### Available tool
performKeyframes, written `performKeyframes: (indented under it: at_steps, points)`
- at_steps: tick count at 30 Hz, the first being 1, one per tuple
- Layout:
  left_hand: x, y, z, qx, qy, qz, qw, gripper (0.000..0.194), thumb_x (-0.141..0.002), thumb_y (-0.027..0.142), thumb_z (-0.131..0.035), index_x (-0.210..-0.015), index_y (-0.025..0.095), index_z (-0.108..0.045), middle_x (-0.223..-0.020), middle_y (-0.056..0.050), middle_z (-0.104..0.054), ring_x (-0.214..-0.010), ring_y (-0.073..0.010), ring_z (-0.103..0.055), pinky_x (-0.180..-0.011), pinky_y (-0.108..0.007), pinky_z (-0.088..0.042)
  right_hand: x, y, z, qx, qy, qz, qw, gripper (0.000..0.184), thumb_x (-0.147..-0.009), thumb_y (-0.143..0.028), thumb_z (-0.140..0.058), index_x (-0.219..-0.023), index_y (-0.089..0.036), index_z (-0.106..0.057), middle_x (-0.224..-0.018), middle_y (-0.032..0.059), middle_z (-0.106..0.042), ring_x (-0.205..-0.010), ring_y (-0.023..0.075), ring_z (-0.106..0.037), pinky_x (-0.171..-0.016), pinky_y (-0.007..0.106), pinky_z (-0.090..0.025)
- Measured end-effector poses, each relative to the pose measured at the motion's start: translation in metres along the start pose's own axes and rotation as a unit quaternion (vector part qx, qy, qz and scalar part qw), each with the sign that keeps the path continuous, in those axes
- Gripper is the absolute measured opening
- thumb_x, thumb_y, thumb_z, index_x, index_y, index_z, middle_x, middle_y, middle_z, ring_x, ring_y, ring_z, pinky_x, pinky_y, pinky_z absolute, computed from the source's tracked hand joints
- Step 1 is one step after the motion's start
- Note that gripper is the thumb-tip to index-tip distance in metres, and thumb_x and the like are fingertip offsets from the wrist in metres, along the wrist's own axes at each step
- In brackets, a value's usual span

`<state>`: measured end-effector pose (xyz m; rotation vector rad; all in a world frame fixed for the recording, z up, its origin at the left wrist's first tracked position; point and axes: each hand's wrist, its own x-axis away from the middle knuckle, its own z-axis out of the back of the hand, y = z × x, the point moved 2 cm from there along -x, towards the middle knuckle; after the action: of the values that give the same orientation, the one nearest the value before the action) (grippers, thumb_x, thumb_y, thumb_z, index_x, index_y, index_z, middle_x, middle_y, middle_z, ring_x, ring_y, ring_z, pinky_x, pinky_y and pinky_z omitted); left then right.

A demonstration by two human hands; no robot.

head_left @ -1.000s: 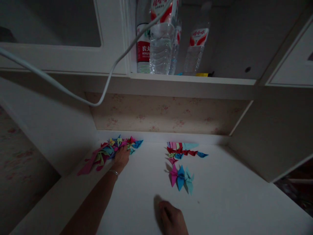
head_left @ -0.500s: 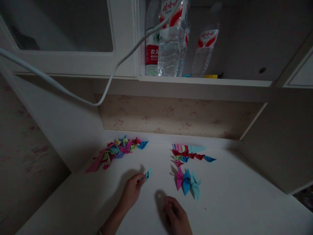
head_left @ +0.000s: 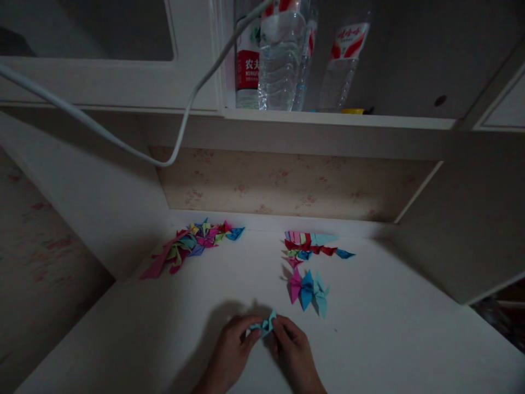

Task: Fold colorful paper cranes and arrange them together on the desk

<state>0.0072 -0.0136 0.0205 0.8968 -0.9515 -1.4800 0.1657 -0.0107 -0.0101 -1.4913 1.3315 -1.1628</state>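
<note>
A small light-blue folded paper piece [head_left: 264,326] is pinched between both of my hands, low in the middle of the view and above the white desk [head_left: 389,334]. My left hand [head_left: 235,342] grips its left end between thumb and fingers. On the other end, the fingers of my right hand [head_left: 293,345] are closed. Just beyond my right hand stand three opened paper cranes: a pink one [head_left: 295,285], a blue one [head_left: 307,290] and a light-blue one [head_left: 320,294].
A mixed heap of folded paper pieces [head_left: 200,241] lies at the back left. Rows of flatter folded pieces [head_left: 314,247] lie at the back right. Overhead, a shelf [head_left: 340,118] holds plastic bottles [head_left: 280,60], and a white cable [head_left: 164,163] hangs in front.
My left hand has brought the light-blue paper piece nearer and to the right. My right hand, empty-looking before, now grips its other end. The view has tilted slightly down.
</note>
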Motion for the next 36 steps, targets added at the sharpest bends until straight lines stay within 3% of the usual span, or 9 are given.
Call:
performKeyframes:
  at_steps: [4,8,19,31,36]
  points:
    - [-0.001,-0.011,-0.001,0.080,0.050,0.033,0.995,0.038,-0.078,0.045,-0.062,-0.106,0.020,-0.066,-0.092,-0.007,-0.071,-0.082,-0.0196,-0.064,-0.073,-0.026,-0.050,0.001,0.006,0.003,-0.037,0.016,-0.017,0.999,0.041,-0.070,-0.053,-0.071,-0.084,-0.014,-0.070,-0.048,-0.0025,-0.054,-0.044,0.0108,-0.045,-0.045,0.022,-0.034]
    - [-0.001,-0.018,-0.006,0.090,0.031,0.063,0.993,0.044,-0.077,0.055,-0.059,-0.093,0.016,-0.070,-0.081,-0.007,-0.069,-0.070,-0.0183,-0.061,-0.062,-0.025,-0.048,0.001,0.010,0.004,-0.046,0.026,-0.016,0.998,0.040,-0.071,-0.051,-0.072,-0.082,-0.013,-0.068,-0.047,-0.0015,-0.055,-0.042,0.0102,-0.045,-0.044,0.022,-0.033]
    - [0.000,-0.009,-0.012,0.077,0.020,0.063,0.995,0.041,-0.080,0.055,-0.054,-0.075,0.016,-0.065,-0.070,-0.002,-0.061,-0.062,-0.0154,-0.051,-0.058,-0.024,-0.039,0.004,0.004,0.001,-0.052,0.022,0.000,0.998,0.035,-0.078,-0.049,-0.066,-0.078,-0.015,-0.062,-0.049,-0.0032,-0.052,-0.045,0.0100,-0.044,-0.046,0.022,-0.033]
    - [0.004,-0.008,-0.020,0.102,0.030,0.087,0.991,0.045,-0.079,0.061,-0.052,-0.081,0.017,-0.064,-0.065,0.001,-0.055,-0.057,-0.0136,-0.045,-0.053,-0.023,-0.034,0.006,0.007,0.001,-0.028,0.032,0.017,0.999,0.030,-0.085,-0.047,-0.058,-0.085,-0.017,-0.056,-0.051,-0.0062,-0.046,-0.045,0.0083,-0.039,-0.043,0.019,-0.030]
    - [0.004,-0.006,-0.015,0.105,0.020,0.101,0.989,0.043,-0.078,0.060,-0.055,-0.080,0.017,-0.062,-0.059,0.003,-0.051,-0.053,-0.0123,-0.043,-0.049,-0.022,-0.033,0.006,0.007,0.003,-0.010,0.028,0.024,0.999,0.031,-0.084,-0.047,-0.060,-0.085,-0.016,-0.058,-0.056,-0.0050,-0.048,-0.048,0.0079,-0.040,-0.044,0.019,-0.030]
